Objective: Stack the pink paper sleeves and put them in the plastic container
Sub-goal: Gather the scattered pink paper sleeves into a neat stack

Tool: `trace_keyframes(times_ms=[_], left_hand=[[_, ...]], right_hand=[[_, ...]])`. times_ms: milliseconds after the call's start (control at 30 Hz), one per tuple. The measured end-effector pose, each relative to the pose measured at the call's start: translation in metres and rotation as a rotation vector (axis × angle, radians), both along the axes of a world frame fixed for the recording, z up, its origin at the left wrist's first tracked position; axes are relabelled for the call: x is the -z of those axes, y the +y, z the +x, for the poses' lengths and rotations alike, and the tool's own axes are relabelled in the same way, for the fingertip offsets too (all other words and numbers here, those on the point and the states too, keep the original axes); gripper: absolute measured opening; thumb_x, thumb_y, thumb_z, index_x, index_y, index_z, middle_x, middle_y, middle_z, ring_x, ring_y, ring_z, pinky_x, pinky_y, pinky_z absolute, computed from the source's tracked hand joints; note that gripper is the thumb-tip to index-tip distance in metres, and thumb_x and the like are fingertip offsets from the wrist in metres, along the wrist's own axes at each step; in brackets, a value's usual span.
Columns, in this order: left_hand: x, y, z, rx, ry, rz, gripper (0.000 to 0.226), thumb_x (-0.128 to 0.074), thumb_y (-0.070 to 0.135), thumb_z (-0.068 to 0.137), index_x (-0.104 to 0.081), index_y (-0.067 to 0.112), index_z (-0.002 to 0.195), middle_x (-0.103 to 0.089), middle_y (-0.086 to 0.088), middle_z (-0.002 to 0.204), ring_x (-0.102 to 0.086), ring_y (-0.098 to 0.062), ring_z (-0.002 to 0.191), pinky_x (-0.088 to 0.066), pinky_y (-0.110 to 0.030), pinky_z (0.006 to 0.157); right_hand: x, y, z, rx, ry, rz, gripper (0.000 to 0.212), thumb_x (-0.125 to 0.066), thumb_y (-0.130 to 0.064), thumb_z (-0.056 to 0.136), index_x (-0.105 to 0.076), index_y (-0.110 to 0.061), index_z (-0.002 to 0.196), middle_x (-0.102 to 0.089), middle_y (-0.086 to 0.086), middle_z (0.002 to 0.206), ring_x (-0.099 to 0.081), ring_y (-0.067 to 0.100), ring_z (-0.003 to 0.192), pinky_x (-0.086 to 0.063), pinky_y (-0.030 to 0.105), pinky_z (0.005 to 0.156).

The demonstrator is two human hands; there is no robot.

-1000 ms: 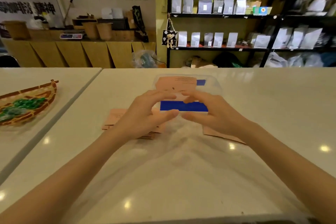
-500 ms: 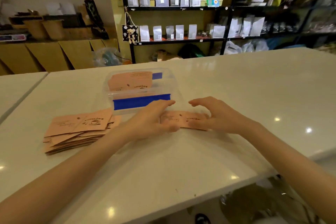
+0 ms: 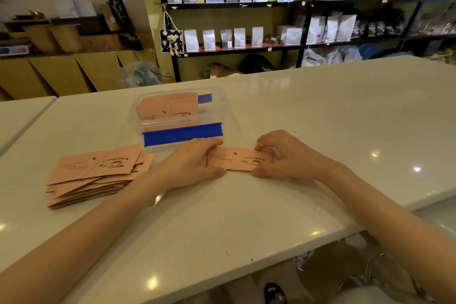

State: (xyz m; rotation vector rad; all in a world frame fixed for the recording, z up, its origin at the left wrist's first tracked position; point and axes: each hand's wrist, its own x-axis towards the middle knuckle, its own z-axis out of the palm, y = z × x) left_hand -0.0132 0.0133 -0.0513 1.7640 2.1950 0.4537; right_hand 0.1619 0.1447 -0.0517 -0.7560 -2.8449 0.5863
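OK, both hands are down on the white counter (image 3: 271, 111), pinching 1 small stack of pink sleeves (image 3: 238, 161) between them. The left hand (image 3: 190, 168) clamps the stack's left end, thumb at the near edge and fingers over the far edge. The right hand (image 3: 286, 155) clamps the right end the same way, fingertips curled on the top edge. The stack lies flat, print side up, with a coffee cup logo showing between the hands. Just beyond the left hand's fingers sits the clear plastic container (image 3: 222, 103) with a blue clip (image 3: 182, 132) along its near side; pink sleeves already lie inside it. Left of the left hand, a loose fanned pile of sleeves (image 3: 96, 175) lies on the counter, apart from the held stack.
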Motion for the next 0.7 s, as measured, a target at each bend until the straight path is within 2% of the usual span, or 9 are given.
trace_keyframes(times_ms=[100, 267, 367, 433, 533, 700], left_hand=[[-0.003, -0.001, -0.003, -0.025, -0.024, 0.019, 0.066, -0.065, 0.045, 0.073, -0.034, 0.033, 0.13, -0.048, 0.009, 0.132, -0.043, -0.009, 0.116, -0.035, -0.021, 0.092], [-0.016, -0.008, -0.01, -0.037, -0.069, 0.153, 0.062, -0.071, 0.043, 0.066, -0.046, 0.032, 0.122, -0.055, 0.009, 0.123, -0.049, -0.01, 0.112, -0.043, -0.03, 0.097], [-0.028, -0.016, -0.019, -0.048, -0.062, 0.264, 0.061, -0.072, 0.044, 0.063, -0.049, 0.031, 0.119, -0.056, 0.012, 0.118, -0.051, -0.009, 0.107, -0.047, -0.028, 0.092], [-0.04, -0.026, -0.024, -0.06, -0.066, 0.348, 0.063, -0.072, 0.046, 0.062, -0.048, 0.033, 0.119, -0.054, 0.017, 0.111, -0.052, -0.007, 0.102, -0.048, -0.021, 0.087], [-0.057, -0.045, -0.033, -0.107, -0.052, 0.483, 0.063, -0.074, 0.037, 0.063, -0.048, 0.031, 0.12, -0.054, 0.016, 0.105, -0.052, -0.006, 0.096, -0.043, -0.012, 0.08], [-0.07, -0.081, -0.055, -0.232, -0.014, 0.551, 0.053, -0.073, 0.032, 0.064, -0.047, 0.036, 0.11, -0.055, 0.017, 0.104, -0.05, -0.005, 0.1, -0.039, -0.01, 0.075]], right_hand=[[-0.006, 0.0, 0.0, -0.011, 0.022, -0.026, 0.056, -0.075, -0.045, 0.063, -0.058, -0.02, 0.111, -0.05, -0.001, 0.129, -0.036, 0.013, 0.122, -0.031, 0.023, 0.097], [-0.029, -0.002, -0.003, -0.023, 0.069, -0.041, 0.051, -0.075, -0.042, 0.065, -0.056, -0.026, 0.109, -0.046, -0.005, 0.133, -0.036, 0.013, 0.124, -0.029, 0.02, 0.098], [-0.047, -0.006, -0.01, -0.037, 0.106, -0.033, 0.051, -0.075, -0.04, 0.065, -0.055, -0.028, 0.11, -0.047, -0.007, 0.131, -0.039, 0.012, 0.119, -0.028, 0.017, 0.091], [-0.058, -0.012, -0.018, -0.059, 0.153, -0.034, 0.05, -0.075, -0.039, 0.065, -0.055, -0.029, 0.11, -0.049, -0.007, 0.129, -0.04, 0.01, 0.114, -0.029, 0.014, 0.086], [-0.069, -0.023, -0.034, -0.086, 0.237, -0.029, 0.047, -0.074, -0.04, 0.066, -0.054, -0.03, 0.107, -0.05, -0.007, 0.127, -0.039, 0.008, 0.108, -0.032, 0.016, 0.084], [-0.075, -0.047, -0.072, -0.167, 0.308, -0.024, 0.049, -0.071, -0.042, 0.068, -0.054, -0.027, 0.112, -0.05, -0.007, 0.123, -0.039, 0.007, 0.107, -0.036, 0.022, 0.085]])
